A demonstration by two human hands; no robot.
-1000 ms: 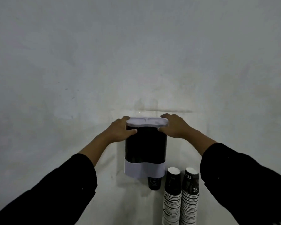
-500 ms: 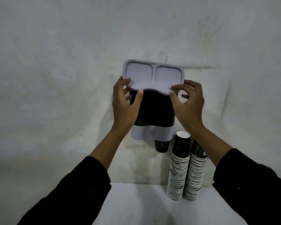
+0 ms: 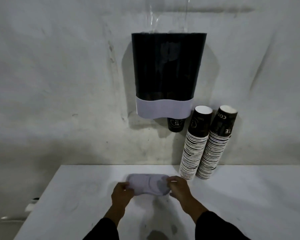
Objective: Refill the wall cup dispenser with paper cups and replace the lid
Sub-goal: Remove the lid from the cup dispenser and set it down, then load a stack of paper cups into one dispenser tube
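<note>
The black wall cup dispenser (image 3: 166, 66) with a white lower band hangs on the wall, its top uncovered. One black paper cup (image 3: 175, 125) pokes out below its right side. The white two-lobed lid (image 3: 148, 185) lies low over the white table (image 3: 249, 201), held at both ends. My left hand (image 3: 122, 193) grips its left end and my right hand (image 3: 179, 189) grips its right end. Two tall stacks of black paper cups (image 3: 204, 144) lean against the wall at the right.
A rough white wall (image 3: 59, 84) backs the table. Clear plastic film (image 3: 168, 13) hangs on the wall above the dispenser. The table's left edge drops away to a white power strip (image 3: 31, 204) lower down.
The lid came off the dispenser's top, was lifted up, and is now down at the table in both hands. My view has tilted down to the table.
</note>
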